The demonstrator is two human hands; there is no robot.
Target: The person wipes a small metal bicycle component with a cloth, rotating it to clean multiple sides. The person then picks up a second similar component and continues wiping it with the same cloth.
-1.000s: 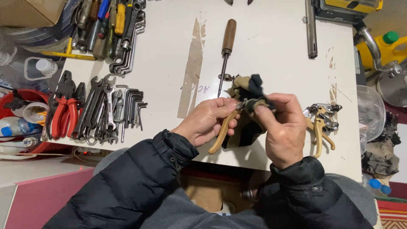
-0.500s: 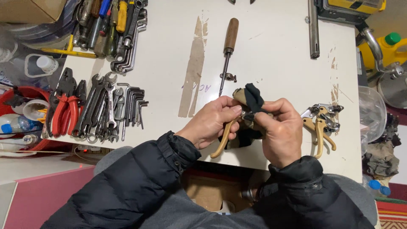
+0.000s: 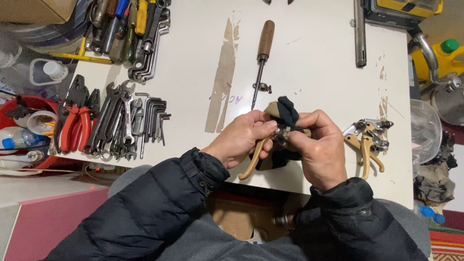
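My left hand point(image 3: 243, 138) grips a small tool part with a curved tan handle point(image 3: 252, 162) that juts down toward the table's front edge. Against its metal head, my right hand point(image 3: 318, 147) presses a dark, tan-backed cloth point(image 3: 286, 112). Both hands meet just above the white table point(image 3: 309, 72), near its front edge. The metal head is mostly hidden by my fingers and the cloth.
More tan-handled lever parts point(image 3: 367, 140) lie to the right of my hands. A wooden-handled screwdriver point(image 3: 261, 53) and a small fitting point(image 3: 262, 87) lie beyond them. Wrenches and hex keys point(image 3: 128, 123), red pliers point(image 3: 72, 121), screwdrivers point(image 3: 128, 21), a metal rod point(image 3: 359, 34).
Both hands stay joined on the part; the cloth has been shifted and bunched over its top between my fingers. Nothing else on the table has moved.
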